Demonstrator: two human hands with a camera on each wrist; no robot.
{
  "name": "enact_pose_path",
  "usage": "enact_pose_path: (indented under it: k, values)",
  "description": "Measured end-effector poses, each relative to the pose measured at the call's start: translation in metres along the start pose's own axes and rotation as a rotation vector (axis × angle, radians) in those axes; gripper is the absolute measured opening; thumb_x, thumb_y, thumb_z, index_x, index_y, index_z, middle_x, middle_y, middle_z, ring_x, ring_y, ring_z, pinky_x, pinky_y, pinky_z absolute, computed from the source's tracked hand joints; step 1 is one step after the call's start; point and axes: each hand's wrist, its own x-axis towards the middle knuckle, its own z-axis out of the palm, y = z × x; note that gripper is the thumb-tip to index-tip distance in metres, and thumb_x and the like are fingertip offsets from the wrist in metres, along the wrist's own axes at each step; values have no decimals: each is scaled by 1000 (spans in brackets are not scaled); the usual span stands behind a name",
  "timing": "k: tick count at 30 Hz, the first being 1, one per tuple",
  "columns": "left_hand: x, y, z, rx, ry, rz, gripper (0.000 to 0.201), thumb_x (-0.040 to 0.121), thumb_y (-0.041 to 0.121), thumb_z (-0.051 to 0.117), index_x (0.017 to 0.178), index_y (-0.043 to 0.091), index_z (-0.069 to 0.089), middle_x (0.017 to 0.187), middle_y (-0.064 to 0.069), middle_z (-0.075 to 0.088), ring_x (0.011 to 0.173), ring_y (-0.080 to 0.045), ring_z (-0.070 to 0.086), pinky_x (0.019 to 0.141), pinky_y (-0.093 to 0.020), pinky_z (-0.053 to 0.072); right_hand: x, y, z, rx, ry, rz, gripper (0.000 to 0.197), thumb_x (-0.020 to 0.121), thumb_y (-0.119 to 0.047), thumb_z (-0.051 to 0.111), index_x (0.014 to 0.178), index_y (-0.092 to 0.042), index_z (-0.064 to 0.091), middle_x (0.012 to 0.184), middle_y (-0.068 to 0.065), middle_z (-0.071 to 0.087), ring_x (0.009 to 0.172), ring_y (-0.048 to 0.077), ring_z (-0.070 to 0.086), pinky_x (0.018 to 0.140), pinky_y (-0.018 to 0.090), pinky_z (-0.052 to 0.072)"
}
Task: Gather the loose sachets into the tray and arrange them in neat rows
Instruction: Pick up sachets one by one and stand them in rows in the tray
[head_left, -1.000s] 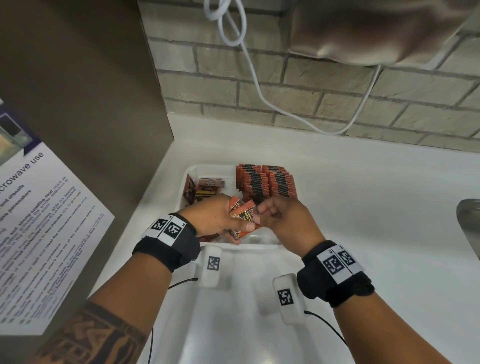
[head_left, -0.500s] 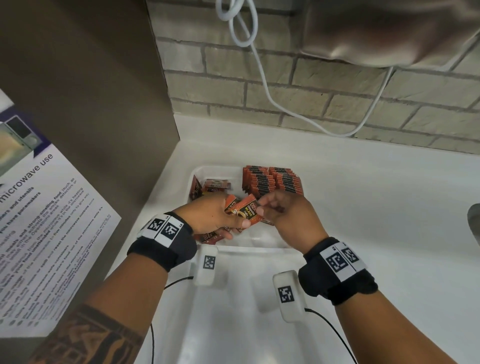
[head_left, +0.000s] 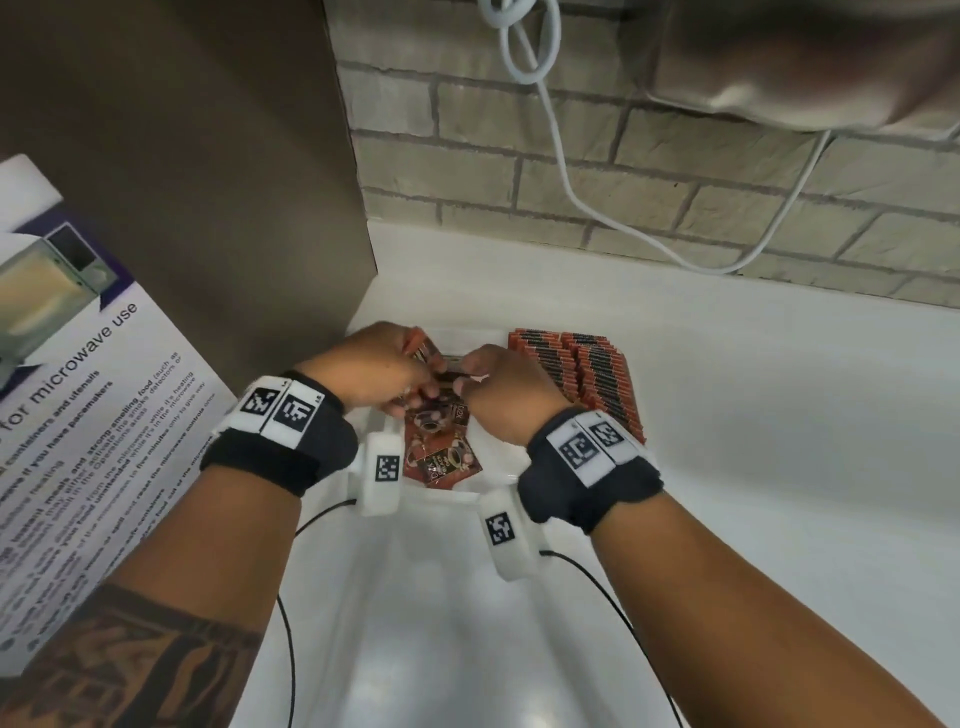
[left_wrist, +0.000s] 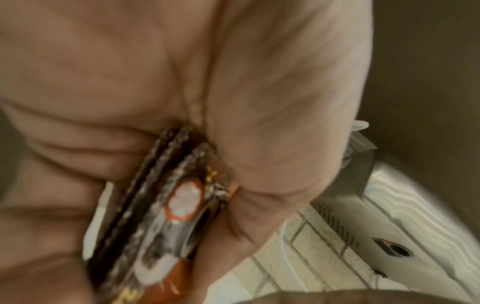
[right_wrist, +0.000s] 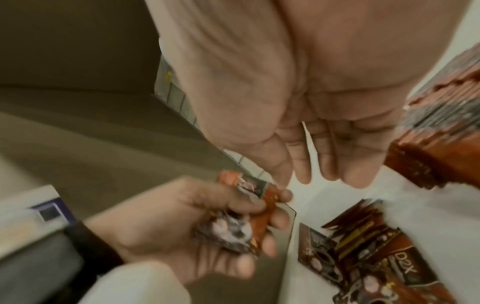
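Both forearms were bare, without sleeves. The left forearm (head_left: 156, 639) carried a dark patterned tattoo near the elbow. Each wrist wore a wide black fabric band: the left band (head_left: 291, 447) and the right band (head_left: 587, 478) each bore two white plates printed with black square marker codes. A white rounded camera pod with its own small black code hung under each wrist, left pod (head_left: 382, 467) and right pod (head_left: 506, 535), each trailing a thin black cable (head_left: 613, 597).
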Motion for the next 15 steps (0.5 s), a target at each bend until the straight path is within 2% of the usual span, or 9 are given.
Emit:
enact_pose_path:
  k: [3,6,8,11,13,15]
  values:
    - [-1,5,-15,51,108,2,17,86,3,62,99,6,72,96,-18,75,79,-24,69,70,-36,60,25,-21,16,-153,-91,90,38,96,-22,52,130,-5,56,127,15,61,112,31,60,82,30,50]
    - [-1,8,-22,40,143,5,16,87,6,63,99,9,73,93,-12,76,82,-24,71,73,-38,61,43,-29,29,-296,-161,137,45,100,-28,47,140,-7,47,140,16,48,129,34,46,103,41,45]
    - [-1,7,-24,26,148,5,17,92,8,59,102,13,72,91,-7,77,77,-20,70,72,-35,61,52,-30,35,-377,-197,167,50,101,-30,43,147,-13,39,146,14,42,135,35,38,109,48,39]
    - [-1,5,-25,-2,155,-4,23,93,5,53,104,16,70,90,-5,77,74,-17,67,67,-31,59,58,-31,44,-362,-215,197,50,96,-35,46,145,-22,43,142,14,45,128,38,47,104,50,44]
    - [-1,4,-25,-1,150,-2,23,93,6,52,103,16,70,90,-5,77,73,-17,67,66,-30,58,58,-30,45,-332,-198,199,48,95,-39,49,139,-19,49,136,15,50,118,37,56,98,46,50]
    - [0,1,-25,6,138,1,23,93,7,52,103,18,70,89,-4,77,72,-17,67,68,-32,59,54,-27,44,-316,-198,202,43,97,-39,47,130,-12,55,130,16,55,106,32,60,85,38,52]
